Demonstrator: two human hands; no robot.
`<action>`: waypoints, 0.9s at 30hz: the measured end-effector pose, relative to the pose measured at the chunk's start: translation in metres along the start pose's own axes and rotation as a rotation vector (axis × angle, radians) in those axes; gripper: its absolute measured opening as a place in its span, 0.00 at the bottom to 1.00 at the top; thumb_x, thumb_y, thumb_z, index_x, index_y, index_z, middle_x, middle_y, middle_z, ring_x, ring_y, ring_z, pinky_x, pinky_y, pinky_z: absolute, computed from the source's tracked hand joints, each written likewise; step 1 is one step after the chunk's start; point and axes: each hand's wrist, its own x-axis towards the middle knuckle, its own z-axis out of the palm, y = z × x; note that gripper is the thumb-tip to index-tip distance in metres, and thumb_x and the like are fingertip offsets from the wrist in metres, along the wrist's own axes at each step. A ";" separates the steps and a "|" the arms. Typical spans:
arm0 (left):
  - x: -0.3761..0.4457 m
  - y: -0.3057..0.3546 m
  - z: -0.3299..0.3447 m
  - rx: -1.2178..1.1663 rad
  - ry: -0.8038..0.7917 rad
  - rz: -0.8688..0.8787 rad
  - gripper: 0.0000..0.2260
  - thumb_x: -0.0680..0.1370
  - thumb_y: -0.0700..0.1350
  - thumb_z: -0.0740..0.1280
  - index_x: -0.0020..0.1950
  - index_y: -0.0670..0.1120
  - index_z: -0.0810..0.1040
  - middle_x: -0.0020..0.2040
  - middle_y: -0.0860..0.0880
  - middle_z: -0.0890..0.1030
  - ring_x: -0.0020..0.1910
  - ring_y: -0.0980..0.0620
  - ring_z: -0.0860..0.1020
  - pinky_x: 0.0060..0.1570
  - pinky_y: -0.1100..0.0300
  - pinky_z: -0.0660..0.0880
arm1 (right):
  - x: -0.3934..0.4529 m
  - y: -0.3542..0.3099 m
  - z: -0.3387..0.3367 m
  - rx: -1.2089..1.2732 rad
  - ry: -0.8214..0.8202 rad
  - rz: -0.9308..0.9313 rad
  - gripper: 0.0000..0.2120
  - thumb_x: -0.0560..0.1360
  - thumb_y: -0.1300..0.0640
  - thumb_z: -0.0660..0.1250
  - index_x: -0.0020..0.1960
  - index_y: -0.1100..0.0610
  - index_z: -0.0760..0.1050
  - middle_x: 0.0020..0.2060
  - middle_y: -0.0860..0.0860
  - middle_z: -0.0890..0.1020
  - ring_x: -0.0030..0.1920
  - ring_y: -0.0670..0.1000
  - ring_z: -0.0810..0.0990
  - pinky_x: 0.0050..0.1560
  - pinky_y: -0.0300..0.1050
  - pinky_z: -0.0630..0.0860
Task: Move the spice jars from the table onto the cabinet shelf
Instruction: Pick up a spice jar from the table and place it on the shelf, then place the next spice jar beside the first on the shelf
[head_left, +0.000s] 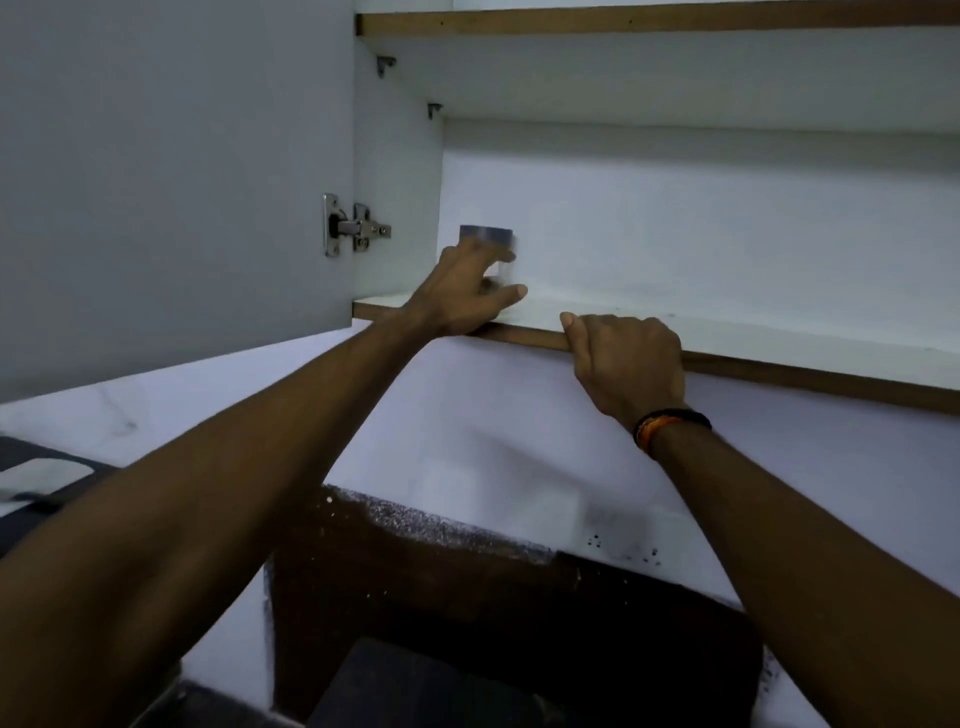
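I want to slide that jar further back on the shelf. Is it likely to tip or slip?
The jar looks clear, rigid and smooth, so probably slippery and breakable. It seems short and wide, held by the left hand near the shelf corner, so a low push should slide it rather than tip it.

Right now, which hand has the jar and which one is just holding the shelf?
The left hand grips the blurry clear spice jar in the shelf's back left corner. The right hand, with the wristband, only curls over the front edge.
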 end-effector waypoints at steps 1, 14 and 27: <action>-0.011 0.004 0.000 0.009 0.005 0.020 0.22 0.79 0.54 0.68 0.71 0.46 0.74 0.69 0.45 0.73 0.66 0.50 0.70 0.60 0.64 0.65 | -0.001 -0.001 -0.003 0.017 -0.033 0.006 0.22 0.84 0.51 0.53 0.37 0.56 0.76 0.29 0.54 0.79 0.27 0.58 0.75 0.31 0.48 0.68; -0.150 0.033 0.063 0.112 -0.033 0.161 0.23 0.79 0.47 0.68 0.72 0.41 0.73 0.73 0.39 0.71 0.72 0.40 0.68 0.71 0.46 0.65 | -0.092 -0.043 -0.025 0.284 -0.222 0.096 0.33 0.74 0.59 0.63 0.78 0.61 0.62 0.76 0.61 0.64 0.77 0.61 0.61 0.77 0.60 0.57; -0.273 0.037 0.155 -0.111 -0.316 -0.122 0.27 0.78 0.48 0.69 0.76 0.45 0.68 0.76 0.42 0.67 0.74 0.43 0.65 0.72 0.49 0.64 | -0.235 -0.076 -0.015 0.467 -0.599 0.232 0.30 0.74 0.60 0.66 0.75 0.60 0.67 0.70 0.58 0.73 0.71 0.59 0.69 0.71 0.54 0.65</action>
